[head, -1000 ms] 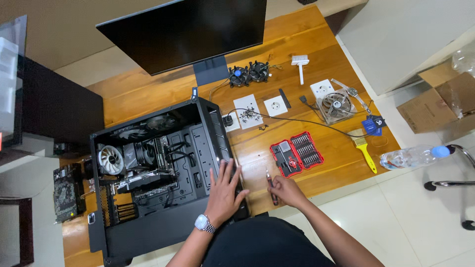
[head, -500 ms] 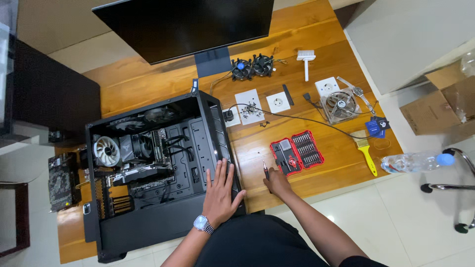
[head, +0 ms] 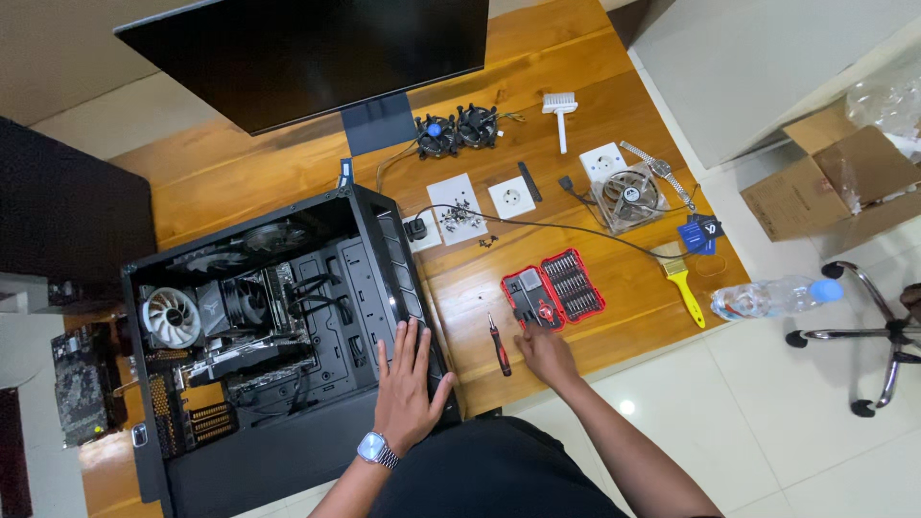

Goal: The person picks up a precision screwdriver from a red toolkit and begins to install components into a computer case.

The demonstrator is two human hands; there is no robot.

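Bit set (head: 554,294), a red case lying open on the wooden surface (head: 240,177), sits just right of the black computer case (head: 278,355) and left of a yellow-handled brush (head: 683,285). From the head view, the right hand (head: 544,353) reaches to the near left corner of this red case, and its fingers (head: 526,329) touch the case edge; whether they pinch anything, I cannot tell. A small screwdriver (head: 498,345) with red and black handle lies just beside that hand, on its left. The left hand (head: 408,388) (a watch is on its wrist) rests flat on the side edge of the computer case, fingers spread. Farther back stand a dark monitor (head: 307,53), two small fans (head: 458,129) and a white brush (head: 559,107). A water bottle (head: 775,296) lies on the floor, right of the surface.
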